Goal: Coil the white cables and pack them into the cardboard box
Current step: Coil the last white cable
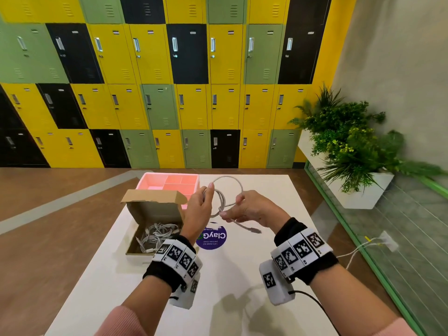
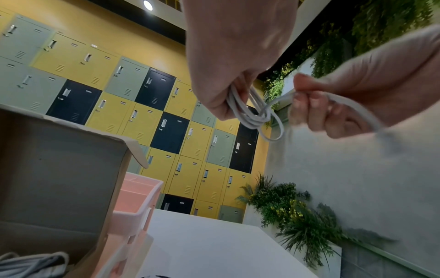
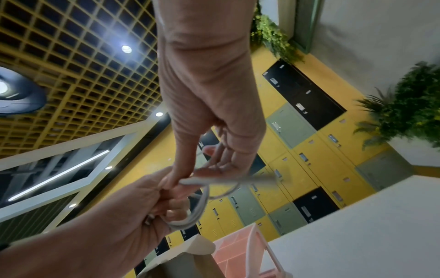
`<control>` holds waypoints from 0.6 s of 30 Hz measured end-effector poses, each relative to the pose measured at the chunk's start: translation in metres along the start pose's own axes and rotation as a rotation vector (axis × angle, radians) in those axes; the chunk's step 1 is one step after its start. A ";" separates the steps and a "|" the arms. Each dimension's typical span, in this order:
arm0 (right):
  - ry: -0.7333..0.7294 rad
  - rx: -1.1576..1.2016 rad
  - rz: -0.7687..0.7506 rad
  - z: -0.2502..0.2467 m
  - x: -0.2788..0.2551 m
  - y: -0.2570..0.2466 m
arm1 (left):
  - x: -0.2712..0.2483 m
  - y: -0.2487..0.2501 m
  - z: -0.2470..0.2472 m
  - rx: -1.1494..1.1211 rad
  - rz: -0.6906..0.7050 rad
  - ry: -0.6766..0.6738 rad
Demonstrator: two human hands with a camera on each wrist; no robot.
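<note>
My left hand (image 1: 199, 209) held the loops of a white cable (image 1: 226, 190) above the table (image 1: 242, 275), with the fingers curled around the gathered turns. My right hand (image 1: 252, 209) was just beside it and pinched the free end of the same cable between the thumb and the fingers, so that the last piece with its plug (image 1: 254, 230) hung down from this hand toward the table. In the left wrist view the end passed around the bundle near my left fingers (image 2: 214, 105). Both hands were raised and touched nothing else. To the left of my left hand the cardboard box (image 1: 155, 214) stood open on the table, its lid tilted up at the back, and several coiled white cables (image 1: 157, 235) lay inside it. Behind the box, touching it or almost so, there was a pink tray (image 1: 169, 181) with compartments. A round purple sticker (image 1: 212, 237) was on the table below my hands. Far behind stood a wall of yellow, green and black lockers (image 1: 169, 81), and a plant (image 1: 346, 141) in a white planter was at the right.
</note>
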State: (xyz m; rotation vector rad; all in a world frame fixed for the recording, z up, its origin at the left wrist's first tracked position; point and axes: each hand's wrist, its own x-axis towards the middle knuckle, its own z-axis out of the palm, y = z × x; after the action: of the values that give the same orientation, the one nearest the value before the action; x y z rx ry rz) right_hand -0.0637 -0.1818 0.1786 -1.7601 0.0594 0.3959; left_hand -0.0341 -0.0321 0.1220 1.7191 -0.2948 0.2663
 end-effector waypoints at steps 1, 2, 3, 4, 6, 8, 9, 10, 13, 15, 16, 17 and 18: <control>-0.012 -0.073 -0.076 0.001 -0.001 -0.001 | 0.000 -0.003 0.001 0.018 0.009 -0.016; -0.023 -0.123 -0.147 0.003 -0.002 -0.002 | 0.000 -0.007 0.002 0.036 0.013 -0.038; -0.033 -0.154 -0.209 0.004 -0.003 -0.004 | 0.001 -0.011 0.003 0.048 0.012 -0.058; -0.042 -0.169 -0.264 0.005 -0.004 -0.006 | 0.001 -0.013 0.003 0.043 0.005 -0.072; -0.065 -0.162 -0.347 0.004 -0.005 -0.010 | 0.001 -0.016 0.002 0.010 -0.031 -0.073; -0.090 -0.123 -0.414 0.000 -0.008 -0.014 | 0.002 -0.017 0.000 0.002 -0.062 -0.064; -0.101 -0.090 -0.447 -0.003 -0.010 -0.016 | 0.002 -0.019 -0.001 0.006 -0.075 -0.058; -0.107 -0.052 -0.479 -0.006 -0.011 -0.019 | 0.001 -0.020 -0.001 0.016 -0.091 -0.054; -0.078 0.083 -0.572 -0.013 -0.014 -0.026 | -0.004 -0.028 -0.002 0.028 -0.129 -0.049; -0.024 0.176 -0.627 -0.016 -0.014 -0.030 | -0.006 -0.032 -0.002 0.043 -0.144 -0.051; 0.009 0.219 -0.645 -0.018 -0.014 -0.032 | -0.007 -0.032 -0.002 0.043 -0.147 -0.052; 0.040 0.263 -0.658 -0.020 -0.013 -0.033 | -0.007 -0.033 -0.003 0.032 -0.148 -0.051; 0.068 0.312 -0.669 -0.023 -0.012 -0.033 | -0.007 -0.033 -0.004 0.020 -0.149 -0.050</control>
State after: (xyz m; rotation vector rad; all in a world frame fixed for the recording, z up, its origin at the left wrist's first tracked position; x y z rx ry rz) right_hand -0.0613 -0.1982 0.2176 -1.3834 -0.3919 -0.1557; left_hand -0.0295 -0.0226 0.0897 1.7595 -0.1997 0.1181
